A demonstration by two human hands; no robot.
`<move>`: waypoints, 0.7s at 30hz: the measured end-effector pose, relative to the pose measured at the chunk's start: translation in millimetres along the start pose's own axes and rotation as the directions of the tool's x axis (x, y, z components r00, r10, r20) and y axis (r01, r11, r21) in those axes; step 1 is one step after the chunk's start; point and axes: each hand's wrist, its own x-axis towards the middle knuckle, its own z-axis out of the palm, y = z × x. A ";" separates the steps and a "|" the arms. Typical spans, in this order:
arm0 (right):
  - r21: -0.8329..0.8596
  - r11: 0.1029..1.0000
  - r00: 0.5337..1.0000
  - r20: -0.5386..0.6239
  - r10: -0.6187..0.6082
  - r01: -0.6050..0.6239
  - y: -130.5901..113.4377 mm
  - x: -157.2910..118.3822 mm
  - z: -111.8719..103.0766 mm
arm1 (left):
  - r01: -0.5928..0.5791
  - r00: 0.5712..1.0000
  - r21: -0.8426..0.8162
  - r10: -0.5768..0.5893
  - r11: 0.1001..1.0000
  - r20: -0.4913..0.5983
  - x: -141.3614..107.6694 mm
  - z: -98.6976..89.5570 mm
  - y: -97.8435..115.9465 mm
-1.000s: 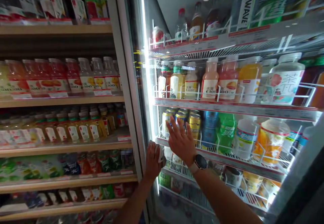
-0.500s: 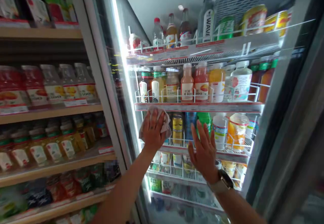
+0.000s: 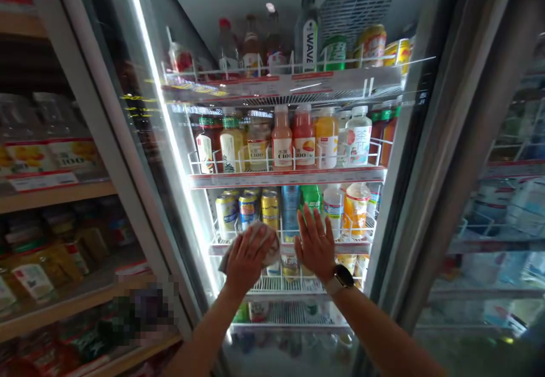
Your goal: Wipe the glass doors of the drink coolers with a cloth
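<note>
Head view: the left hand (image 3: 249, 263) clenches a crumpled cloth (image 3: 264, 238) against the glass door (image 3: 140, 155) of a drinks cooler (image 3: 91, 110), so palm pressure bears through it onto the pane, while the released right hand (image 3: 315, 246) lies spread beside it, level with the canned drinks (image 3: 247, 209) behind.

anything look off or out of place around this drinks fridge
Beside the glass-door fridge, the one odd thing is a blocky pixelated patch on the wooden shelving at lower left, which hides whatever stands there.
</note>
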 end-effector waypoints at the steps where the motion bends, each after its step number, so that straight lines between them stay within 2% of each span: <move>1: 0.000 1.000 1.000 -0.003 -0.002 0.002 0.6 0.1 -0.2 | 0.012 1.000 -0.013 -0.012 1.000 -0.022 22.2 -1.8 -7.3; 3: 0.002 1.000 1.000 -0.003 -0.004 0.004 1.8 -0.2 0.0 | 0.058 0.995 -0.043 -0.061 0.997 -0.081 64.7 -1.9 -16.1; 5: 0.009 1.000 1.000 0.007 0.000 0.000 2.7 -0.6 0.5 | 0.101 0.986 -0.057 -0.108 0.993 -0.127 94.3 1.4 -14.0; 8: 0.015 1.000 1.000 0.013 -0.005 0.005 3.9 -0.2 0.7 | 0.083 0.984 -0.050 -0.090 0.995 -0.151 104.7 9.2 1.9; 10: 0.020 1.000 1.000 0.000 -0.023 0.023 4.8 0.6 0.1 | 0.039 0.988 -0.038 -0.044 0.999 -0.150 94.1 15.0 12.2; 13: 0.029 0.999 0.999 -0.007 -0.032 0.032 6.2 1.6 -1.0 | -0.003 0.990 -0.028 -0.001 1.000 -0.142 64.2 23.3 22.3; 19: 0.000 1.000 1.000 -0.015 -0.010 0.010 5.2 0.0 1.6 | -0.089 0.993 -0.046 0.084 0.995 -0.088 -26.9 36.3 43.6; 21: -0.002 1.000 1.000 -0.016 -0.007 0.006 4.6 -0.9 2.8 | -0.136 0.990 -0.087 0.132 0.987 -0.053 -46.1 35.5 43.3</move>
